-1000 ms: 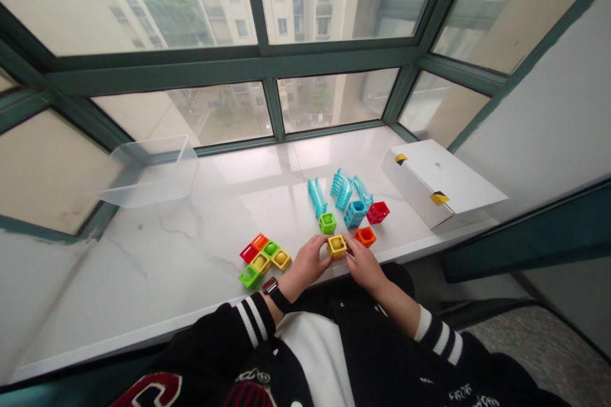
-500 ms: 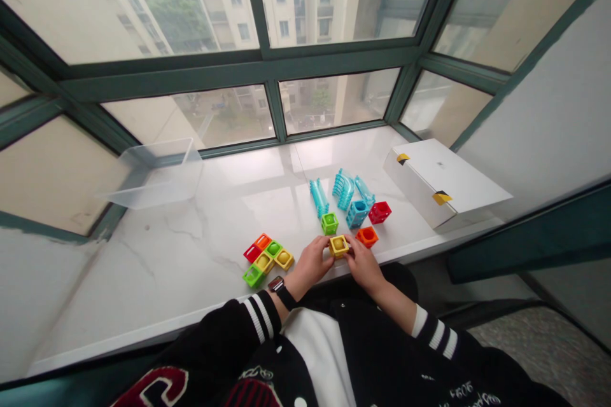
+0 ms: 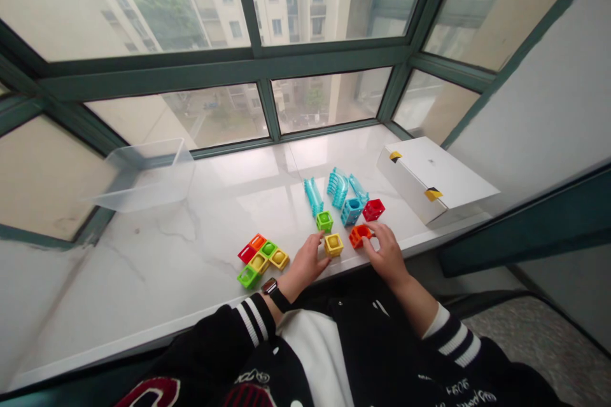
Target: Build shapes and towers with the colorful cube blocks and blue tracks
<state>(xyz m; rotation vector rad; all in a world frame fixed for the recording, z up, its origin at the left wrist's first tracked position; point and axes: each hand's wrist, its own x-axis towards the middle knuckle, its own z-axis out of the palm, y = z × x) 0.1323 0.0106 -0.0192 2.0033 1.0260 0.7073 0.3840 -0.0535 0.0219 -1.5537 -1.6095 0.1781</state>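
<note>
My left hand (image 3: 304, 264) rests on the white marble sill, its fingertips pressed against the left side of a yellow cube block (image 3: 333, 245). Over to the right, my right hand (image 3: 386, 250) closes its fingers on an orange cube block (image 3: 358, 235). Behind these stand a green cube (image 3: 324, 221), a blue cube (image 3: 352, 211) and a red cube (image 3: 373, 209). Three turquoise ribbed track pieces (image 3: 334, 187) lie farther back. A joined cluster of red, orange, green and yellow cubes (image 3: 260, 259) sits left of my left hand.
A white cardboard box (image 3: 432, 186) lies at the sill's right end. At the far left, a clear plastic tub (image 3: 143, 175) stands against the window. The sill's front edge (image 3: 200, 318) runs just before my wrists. Green window frames close the back.
My right hand has let go of the yellow cube and moved right onto the orange cube. The yellow cube now sits on the sill with only my left hand at it.
</note>
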